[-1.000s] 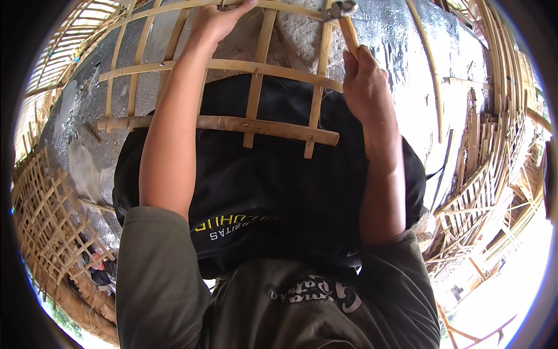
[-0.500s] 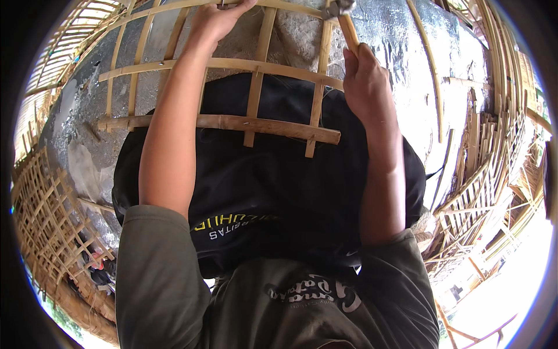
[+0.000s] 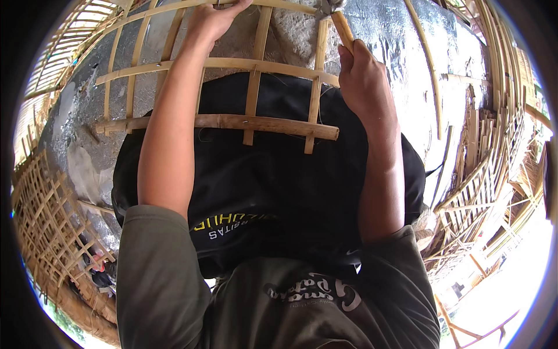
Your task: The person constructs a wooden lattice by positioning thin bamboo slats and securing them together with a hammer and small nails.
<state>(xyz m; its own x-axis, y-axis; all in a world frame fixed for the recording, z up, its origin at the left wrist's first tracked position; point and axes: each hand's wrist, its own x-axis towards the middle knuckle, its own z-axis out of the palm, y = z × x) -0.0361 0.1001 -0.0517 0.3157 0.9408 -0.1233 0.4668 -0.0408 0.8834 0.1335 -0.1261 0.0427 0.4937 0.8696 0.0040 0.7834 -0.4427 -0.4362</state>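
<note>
A bamboo lattice (image 3: 251,96) of crossed slats lies before me, its near part over the black cloth on my lap. At the far slat, my left hand (image 3: 210,26) is closed, with the thumb stretched to the right. A small metallic bit shows beside its fingers; the fingertips are partly cut off by the upper edge, so what they pinch is unclear. My right hand (image 3: 365,72) is wrapped round the wooden handle of a hammer (image 3: 343,30). The hammer's metal head is over the lattice's far right corner, to the right of my left hand.
Black cloth (image 3: 279,174) covers my lap. Beneath the lattice's far part is a grey, worn surface (image 3: 81,128). A loose bamboo strip (image 3: 427,64) lies to the right. Bundled bamboo strips (image 3: 476,136) stand at the right, and woven bamboo lattice (image 3: 52,215) at the left.
The hammer and my right hand have shifted slightly left. My left hand and the lattice sit a touch further left in the picture; both grips look the same.
</note>
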